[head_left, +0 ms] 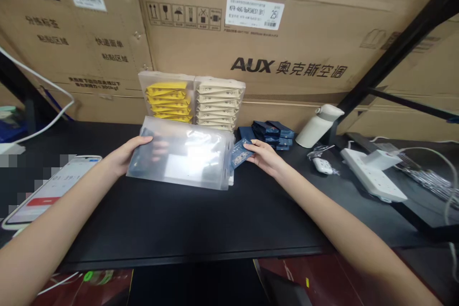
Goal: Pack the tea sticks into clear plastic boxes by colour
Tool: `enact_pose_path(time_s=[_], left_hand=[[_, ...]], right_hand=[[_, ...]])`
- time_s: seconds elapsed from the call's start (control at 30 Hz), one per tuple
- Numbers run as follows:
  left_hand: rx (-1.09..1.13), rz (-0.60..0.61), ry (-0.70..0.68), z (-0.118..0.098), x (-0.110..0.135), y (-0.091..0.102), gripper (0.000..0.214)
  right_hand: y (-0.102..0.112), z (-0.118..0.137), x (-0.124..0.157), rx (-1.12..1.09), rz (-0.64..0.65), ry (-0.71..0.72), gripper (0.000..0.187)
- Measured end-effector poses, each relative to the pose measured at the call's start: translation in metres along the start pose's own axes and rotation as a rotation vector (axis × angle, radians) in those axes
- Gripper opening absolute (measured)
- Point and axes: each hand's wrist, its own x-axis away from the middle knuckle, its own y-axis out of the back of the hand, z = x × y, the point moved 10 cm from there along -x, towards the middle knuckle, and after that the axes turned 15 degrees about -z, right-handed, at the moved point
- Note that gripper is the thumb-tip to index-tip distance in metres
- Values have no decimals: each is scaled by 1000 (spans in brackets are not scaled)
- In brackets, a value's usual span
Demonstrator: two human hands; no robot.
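My left hand (131,153) grips the left end of a clear plastic box (195,153), thumb in front and fingers behind it. A dark blue shape shows through the box's left end. My right hand (263,155) pinches a dark blue packet (239,153) with small printing at the box's right end; whether part of the packet is inside, I cannot tell. More dark blue packets (274,133) lie piled behind my right hand. Two clear boxes stand behind the held one, with yellow packets (168,100) on the left and cream packets (218,103) on the right.
Big cardboard cartons (193,52) wall off the back of the black table (179,229). A phone (53,191) lies at left. To the right are a white bottle (319,125), an earphone case (322,166), a power strip (373,177) and cables.
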Motion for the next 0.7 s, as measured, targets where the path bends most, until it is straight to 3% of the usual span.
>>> enact_pose_path(time_s=[0.13,0.27,0.4,0.53,0.7], left_hand=[[-10,-38,31,3,0,0,44],[6,-42,34,3,4,-4,35],[10,-54,61,5,7,-8,27],[10,-74,80,5,8,-10,23],[-5,-2,87,7,13,-18,26]], right_hand=[[-15,15,12,-37,134,159,36],[-27,16,24,149,254,281,37],[-34,4,29,285,347,259,41],[-36,7,33,222,431,224,30],[-42,1,48,242,680,63,29]])
